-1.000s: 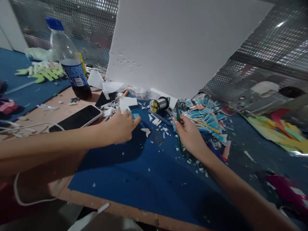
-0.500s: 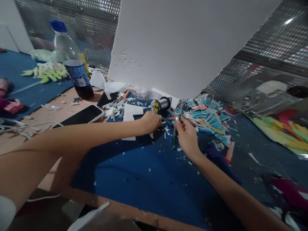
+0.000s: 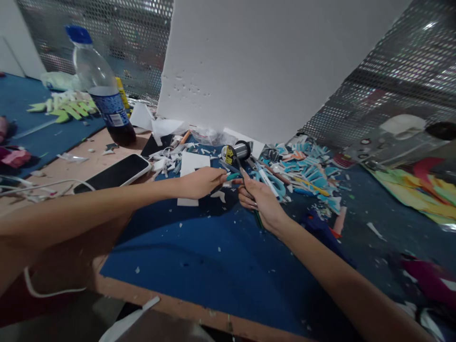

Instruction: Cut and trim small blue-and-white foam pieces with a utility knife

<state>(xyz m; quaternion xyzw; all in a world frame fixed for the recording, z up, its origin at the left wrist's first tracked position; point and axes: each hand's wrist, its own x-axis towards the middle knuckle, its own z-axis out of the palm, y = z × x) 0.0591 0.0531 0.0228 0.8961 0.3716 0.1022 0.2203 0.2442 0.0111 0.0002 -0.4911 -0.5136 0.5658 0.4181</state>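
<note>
My left hand (image 3: 203,183) is closed in a pinch above the blue mat, with a small teal piece (image 3: 232,176) sticking out at its fingertips. Its kind is not clear. Close by on the right, my right hand (image 3: 262,202) is wrapped round a slim dark-green pencil-like tool (image 3: 258,219). The tool's upper end points toward a spool of silvery wire (image 3: 242,150) with a yellow label. A cut white board piece (image 3: 190,164) lies partly under my left hand. Light-blue-handled scissors (image 3: 280,187) rest just behind my right hand.
A bottle of dark drink (image 3: 112,109) and a phone (image 3: 116,173) stand and lie at left. Blue and white scraps (image 3: 313,171) heap up at the back right. A large white board (image 3: 256,71) leans behind. A dark-blue tool (image 3: 322,232) lies beside my right forearm.
My left hand has drawn back to the left, and a teal piece now shows at its fingertips. My right hand has moved slightly left and tilted its tool leftward; the scissors have become visible.
</note>
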